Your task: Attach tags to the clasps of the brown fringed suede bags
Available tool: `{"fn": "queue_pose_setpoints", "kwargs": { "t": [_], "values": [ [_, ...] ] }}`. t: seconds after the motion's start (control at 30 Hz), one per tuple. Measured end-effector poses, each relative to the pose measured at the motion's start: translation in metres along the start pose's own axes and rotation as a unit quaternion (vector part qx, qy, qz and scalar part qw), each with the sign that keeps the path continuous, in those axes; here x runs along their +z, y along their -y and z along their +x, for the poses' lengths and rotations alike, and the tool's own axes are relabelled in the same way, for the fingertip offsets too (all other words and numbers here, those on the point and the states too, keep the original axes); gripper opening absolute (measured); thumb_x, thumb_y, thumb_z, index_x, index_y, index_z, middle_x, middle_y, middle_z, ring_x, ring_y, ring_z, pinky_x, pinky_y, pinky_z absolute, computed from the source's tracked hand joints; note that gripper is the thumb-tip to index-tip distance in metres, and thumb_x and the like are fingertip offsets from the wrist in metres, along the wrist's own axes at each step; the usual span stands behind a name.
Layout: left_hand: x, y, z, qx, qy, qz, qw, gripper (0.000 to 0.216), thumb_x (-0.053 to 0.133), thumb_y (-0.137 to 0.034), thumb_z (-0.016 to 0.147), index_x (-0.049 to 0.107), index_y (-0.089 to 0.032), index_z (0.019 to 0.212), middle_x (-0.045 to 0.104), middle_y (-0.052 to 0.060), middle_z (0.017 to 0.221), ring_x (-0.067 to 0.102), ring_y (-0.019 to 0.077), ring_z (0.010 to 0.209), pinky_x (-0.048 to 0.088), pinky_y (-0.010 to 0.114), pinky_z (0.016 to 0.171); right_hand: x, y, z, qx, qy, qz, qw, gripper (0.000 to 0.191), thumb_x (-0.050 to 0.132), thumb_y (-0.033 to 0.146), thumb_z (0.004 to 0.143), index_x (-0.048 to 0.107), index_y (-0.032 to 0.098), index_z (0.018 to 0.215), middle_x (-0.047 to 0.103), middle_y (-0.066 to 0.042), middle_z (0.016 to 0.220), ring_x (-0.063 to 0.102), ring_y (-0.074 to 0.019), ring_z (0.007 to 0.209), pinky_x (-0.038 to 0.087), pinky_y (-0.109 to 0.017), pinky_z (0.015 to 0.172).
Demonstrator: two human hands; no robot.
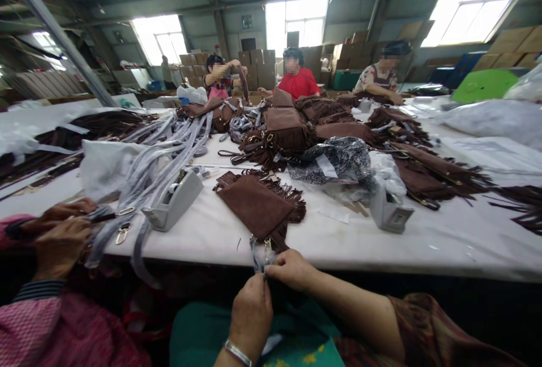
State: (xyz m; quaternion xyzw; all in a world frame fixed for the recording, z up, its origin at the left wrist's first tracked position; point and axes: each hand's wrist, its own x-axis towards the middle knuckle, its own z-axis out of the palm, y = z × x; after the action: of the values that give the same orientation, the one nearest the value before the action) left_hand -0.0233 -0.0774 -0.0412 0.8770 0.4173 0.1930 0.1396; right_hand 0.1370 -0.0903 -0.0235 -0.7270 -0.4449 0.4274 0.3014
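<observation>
A brown fringed bag (256, 204) lies flat at the front edge of the table, its fringe spread to the right. Gold-coloured clasps (267, 244) hang from its near corner over the edge. Just below them, my left hand (253, 306) is closed, pinching a plastic-wrapped strap (257, 258). My right hand (292, 270) meets it from the right, thumb and fingers pressed together on the same wrapped strap. What lies between the fingertips is partly hidden. A silver bracelet (237, 353) circles my left wrist.
Tape dispensers (174, 202) (390, 209) stand left and right of the bag. Brown bags (288, 124) are piled behind it, beside a crumpled speckled plastic bag (334, 161). Wrapped straps (163, 158) lie at left, where a co-worker's hands (63, 237) work. Several people sit across the table.
</observation>
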Motion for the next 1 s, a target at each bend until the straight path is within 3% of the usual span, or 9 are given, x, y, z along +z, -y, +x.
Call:
{"fn": "queue_pose_setpoints", "kwargs": {
  "t": [0.13,0.27,0.4,0.47,0.57,0.7,0.87,1.0],
  "values": [
    [-0.004,-0.004,-0.002,0.013,0.044,0.117,0.992,0.026,0.041,-0.009,0.089,0.065,-0.016,0.087,0.066,0.011,0.076,0.065,0.0238,0.066,0.045,0.030,0.058,0.002,0.004,0.003,0.012,0.003,-0.046,0.999,0.028,0.062,0.031,0.067,0.053,0.016,0.045,0.041,0.004,0.043,0.040,-0.0094,0.047,0.026,-0.024,0.046],
    [-0.011,-0.005,-0.001,0.025,0.050,0.129,0.990,0.028,0.040,-0.006,0.087,0.066,-0.016,0.091,0.066,0.011,0.079,0.064,0.0242,0.069,0.043,0.031,0.058,-0.001,0.005,0.004,0.017,0.009,-0.052,0.998,0.028,0.065,0.033,0.067,0.056,0.016,0.045,0.044,0.003,0.043,0.042,-0.0096,0.048,0.028,-0.023,0.046],
    [-0.017,-0.002,0.005,-0.044,0.038,-0.031,0.998,0.025,0.042,-0.020,0.091,0.066,-0.017,0.088,0.067,0.011,0.081,0.063,0.0221,0.071,0.043,0.030,0.063,-0.010,0.005,-0.002,0.068,0.064,0.046,0.995,0.016,0.064,0.027,0.066,0.066,0.016,0.055,0.048,0.004,0.043,0.041,-0.0088,0.043,0.028,-0.022,0.042],
    [-0.020,-0.002,0.010,-0.114,0.064,-0.170,0.977,0.028,0.043,-0.030,0.092,0.064,-0.017,0.078,0.064,0.007,0.070,0.059,0.0184,0.063,0.042,0.028,0.059,-0.013,0.004,-0.006,0.066,0.092,0.104,0.988,0.012,0.060,0.021,0.067,0.070,0.015,0.063,0.054,0.004,0.047,0.039,-0.0076,0.041,0.027,-0.021,0.041],
    [-0.025,-0.004,0.016,-0.236,0.131,-0.363,0.892,0.036,0.046,-0.044,0.089,0.057,-0.018,0.065,0.050,-0.001,0.050,0.043,0.0112,0.044,0.032,0.024,0.045,-0.013,0.001,-0.010,0.048,0.096,0.145,0.984,0.016,0.057,0.019,0.069,0.072,0.014,0.067,0.056,0.003,0.048,0.035,-0.0067,0.038,0.024,-0.021,0.039],
    [-0.031,-0.010,0.018,-0.313,0.133,-0.527,0.779,0.036,0.063,-0.050,0.076,0.059,-0.015,0.071,0.052,-0.003,0.057,0.037,0.0057,0.042,0.030,0.020,0.043,-0.012,0.001,-0.013,0.002,0.059,0.133,0.989,0.018,0.055,0.014,0.067,0.073,0.013,0.065,0.055,0.003,0.047,0.039,-0.0067,0.043,0.025,-0.020,0.042],
    [-0.032,-0.013,0.015,-0.369,0.130,-0.653,0.649,0.031,0.073,-0.039,0.073,0.060,-0.013,0.083,0.052,-0.004,0.063,0.035,0.0018,0.043,0.032,0.016,0.042,-0.005,0.004,-0.014,-0.029,0.045,0.178,0.983,0.020,0.053,0.012,0.065,0.073,0.013,0.068,0.057,0.004,0.052,0.043,-0.0067,0.048,0.028,-0.018,0.045],
    [-0.031,-0.014,0.016,-0.432,0.126,-0.731,0.513,0.014,0.064,-0.024,0.082,0.058,-0.013,0.087,0.047,-0.006,0.065,0.032,-0.0005,0.041,0.030,0.013,0.042,0.006,0.000,-0.013,-0.002,0.075,0.293,0.953,0.013,0.056,0.016,0.065,0.069,0.013,0.068,0.055,0.004,0.052,0.039,-0.0061,0.043,0.029,-0.019,0.044]
  ]
}}
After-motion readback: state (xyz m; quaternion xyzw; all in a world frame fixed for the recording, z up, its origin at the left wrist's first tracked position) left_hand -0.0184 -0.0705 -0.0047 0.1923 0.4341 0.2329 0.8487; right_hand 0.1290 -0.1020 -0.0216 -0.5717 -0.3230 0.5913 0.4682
